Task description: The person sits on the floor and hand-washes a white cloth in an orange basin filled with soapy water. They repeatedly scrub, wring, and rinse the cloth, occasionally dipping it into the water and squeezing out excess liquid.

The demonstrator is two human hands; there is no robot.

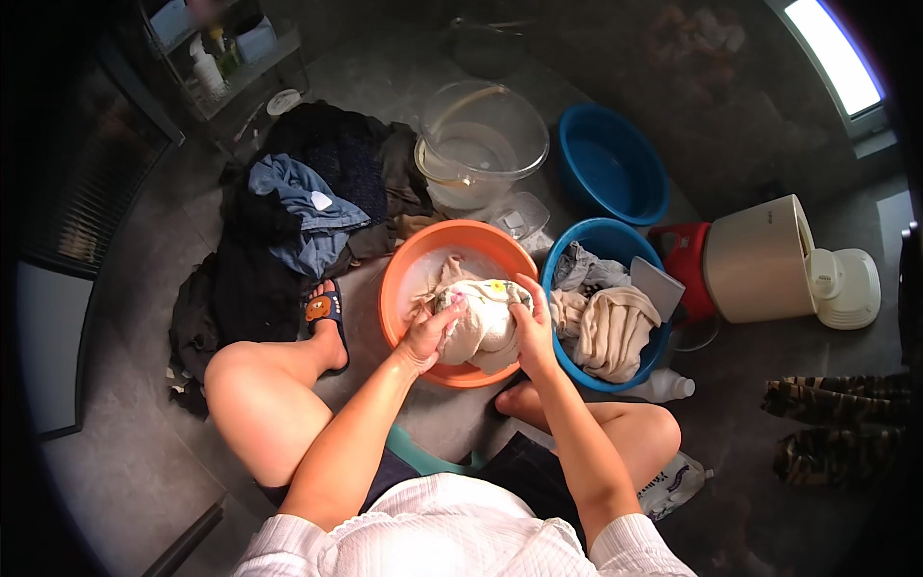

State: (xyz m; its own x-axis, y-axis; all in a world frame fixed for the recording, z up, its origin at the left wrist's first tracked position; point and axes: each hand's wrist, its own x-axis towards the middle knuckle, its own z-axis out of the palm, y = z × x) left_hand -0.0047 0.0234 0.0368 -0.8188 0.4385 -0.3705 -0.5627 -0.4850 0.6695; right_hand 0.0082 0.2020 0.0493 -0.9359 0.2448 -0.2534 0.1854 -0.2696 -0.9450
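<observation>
Both hands grip a wet cream cloth (476, 328) with a yellow flower on its upper edge. My left hand (429, 333) has the cloth's left side, its thumb lying on top. On the right side, my right hand (532, 324) pinches the cloth between thumb and fingers. The bundle is held over an orange basin (393, 303) standing between my feet. Inside the basin, sudsy water (425, 278) shows, along with a beige fabric piece (451, 272) beside the held cloth. The cloth's underside is hidden.
A blue basin (551, 288) with wrung fabric (620, 332) touches the orange one's right side. Behind are a clear bucket (483, 151) and another blue basin (613, 162). Dark clothes (252, 296) and a denim garment (310, 216) are heaped left. A beige-and-red appliance (757, 260) lies right, near a white bottle (667, 386).
</observation>
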